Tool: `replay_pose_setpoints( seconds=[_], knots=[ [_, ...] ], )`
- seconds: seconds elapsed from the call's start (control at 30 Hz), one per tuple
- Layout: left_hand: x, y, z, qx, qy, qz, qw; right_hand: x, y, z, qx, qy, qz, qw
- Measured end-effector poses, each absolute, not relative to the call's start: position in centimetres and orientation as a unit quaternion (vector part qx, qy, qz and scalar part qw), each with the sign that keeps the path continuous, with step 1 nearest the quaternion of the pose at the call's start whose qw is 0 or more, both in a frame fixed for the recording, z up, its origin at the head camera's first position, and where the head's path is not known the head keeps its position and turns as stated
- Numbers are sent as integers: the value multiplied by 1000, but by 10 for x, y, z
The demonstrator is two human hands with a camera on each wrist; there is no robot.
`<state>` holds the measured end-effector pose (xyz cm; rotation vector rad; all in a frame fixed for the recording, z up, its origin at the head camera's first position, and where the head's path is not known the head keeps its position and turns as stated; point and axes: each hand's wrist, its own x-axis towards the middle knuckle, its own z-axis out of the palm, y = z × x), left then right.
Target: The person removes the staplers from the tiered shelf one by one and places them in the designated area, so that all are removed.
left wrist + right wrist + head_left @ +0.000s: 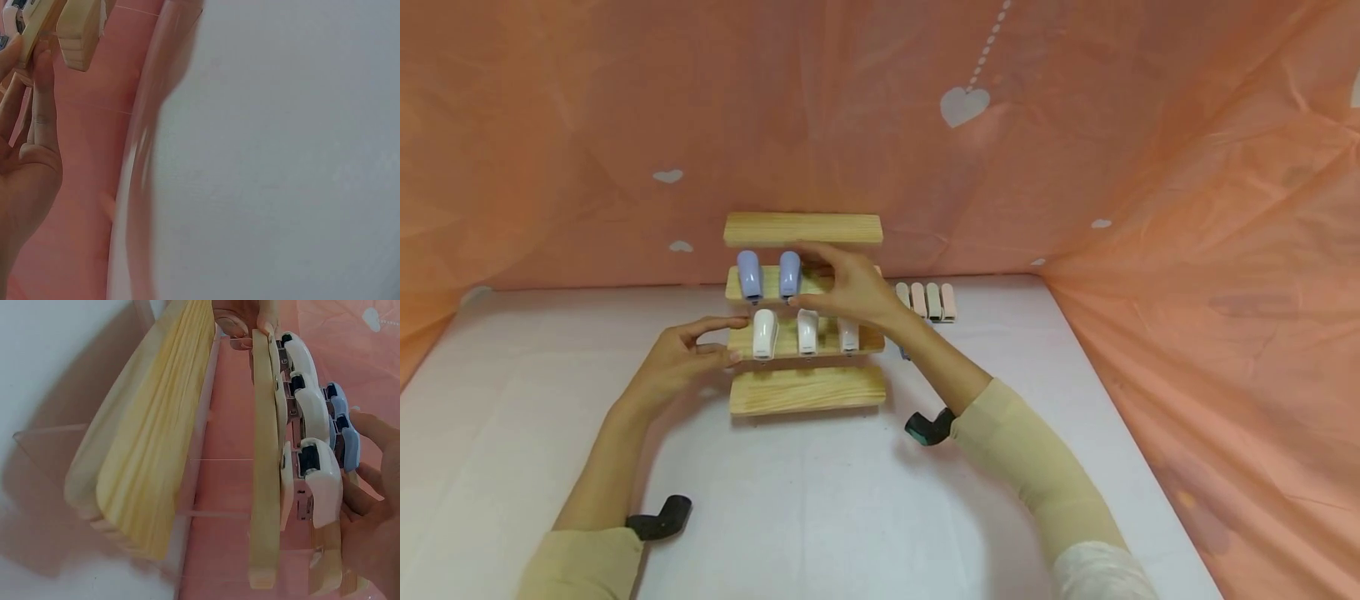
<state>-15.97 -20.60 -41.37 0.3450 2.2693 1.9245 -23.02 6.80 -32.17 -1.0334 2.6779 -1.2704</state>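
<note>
Right lavender stapler (789, 273): on the second board (771, 285) from the top of the wooden rack, just right of the left lavender stapler (749, 273), a gap between them
Long axis: front to back, across the board's length, near end tipped down toward the person
Right hand (859, 287): nearer of the two, reaching in from the stapler's right; thumb at its near end, forefinger toward its far end, pinching it lengthwise (contact at the far tip is hard to confirm)
Left hand (672, 358): lower and to the left, thumb and fingers gripping the left end of the third board (786, 340)
White staplers (765, 333): three in a row on that third board, the rightmost partly behind the right wrist
Pastel staplers (933, 302): four, side by side, right of the rack
Blue item (906, 353): mostly hidden by the right forearm, kind uncertain
Left wrist view: rack cut off at the upper left corner
</note>
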Motion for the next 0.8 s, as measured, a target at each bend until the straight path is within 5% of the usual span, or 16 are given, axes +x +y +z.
replay_pose_setpoints(
  seconds=[0.47, 0.8],
  knots=[
    [-160, -205, -411, 134, 752, 642, 72, -231, 58, -321, -316, 882, -348, -34],
    [-157, -204, -411, 139, 743, 650, 75, -228, 73, -316, -300, 876, -378, -4]
  ],
)
